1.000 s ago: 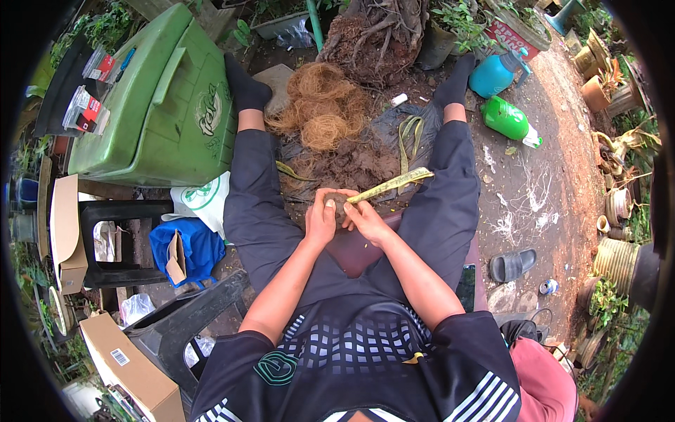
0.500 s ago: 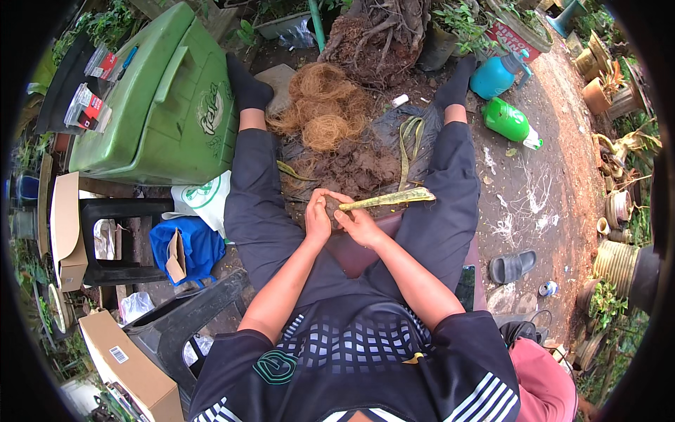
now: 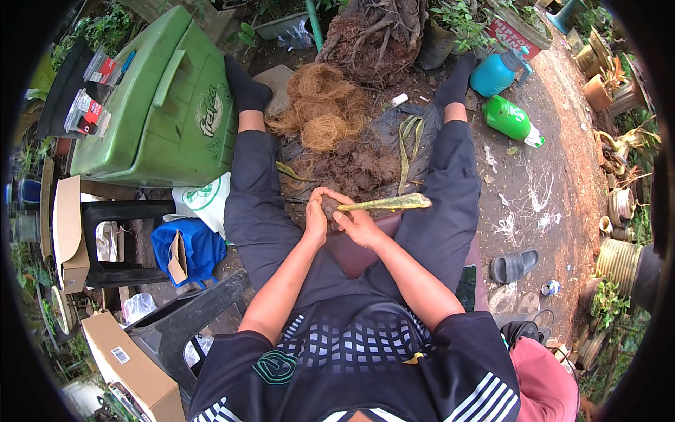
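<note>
Between my legs, my left hand [image 3: 316, 219] and my right hand [image 3: 361, 228] are cupped together around a small ball of dark soil [image 3: 329, 206]. Out of it, over my right fingers, a long yellow-green mottled leaf [image 3: 390, 202] points to the right; its base is hidden by the soil and fingers. Just beyond my hands lies a heap of moist brown soil [image 3: 358, 167] on a dark plastic sheet [image 3: 390, 131]. Similar strap-like leaves [image 3: 404, 151] rest on the sheet's right side. Behind the heap sit tangled balls of brown coconut fibre [image 3: 322, 105].
A large green cooler box [image 3: 158, 105] stands at left, near a blue bag [image 3: 188, 250] and a black plastic stool [image 3: 126, 243]. On the right are a blue spray bottle [image 3: 496, 74], a green bottle [image 3: 506, 117] and a grey slipper [image 3: 514, 266]. A root mass [image 3: 373, 49] rises at the far side.
The leaf has turned in my hands, so it looks narrower and its tip sits slightly further left and lower. Both hands keep their cupped hold on the soil ball.
</note>
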The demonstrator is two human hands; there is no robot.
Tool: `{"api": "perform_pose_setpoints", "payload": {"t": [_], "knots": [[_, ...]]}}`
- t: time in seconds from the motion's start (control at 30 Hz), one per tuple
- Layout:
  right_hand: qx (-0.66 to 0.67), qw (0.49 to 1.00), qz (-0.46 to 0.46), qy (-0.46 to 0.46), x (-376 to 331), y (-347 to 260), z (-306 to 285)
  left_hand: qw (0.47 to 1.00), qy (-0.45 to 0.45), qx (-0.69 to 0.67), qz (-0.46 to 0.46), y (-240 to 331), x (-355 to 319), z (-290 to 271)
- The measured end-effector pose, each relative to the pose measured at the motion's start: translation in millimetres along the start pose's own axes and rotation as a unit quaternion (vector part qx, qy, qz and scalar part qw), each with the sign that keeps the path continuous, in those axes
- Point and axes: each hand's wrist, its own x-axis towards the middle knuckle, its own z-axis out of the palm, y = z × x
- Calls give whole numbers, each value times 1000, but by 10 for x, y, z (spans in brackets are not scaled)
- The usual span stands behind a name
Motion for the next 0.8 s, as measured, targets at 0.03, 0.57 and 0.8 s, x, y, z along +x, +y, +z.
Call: {"api": "perform_pose_setpoints", "payload": {"t": [0.03,0.57,0.8], "knots": [[-3,1000,18,6,6,17,7,999,24,31,-24,-7,0,8],[172,966,16,190,94,161,-218,949,-78,272,138,82,-118,134],[237,960,72,134,24,-74,-215,935,-82,302,167,142,-97,81]]}}
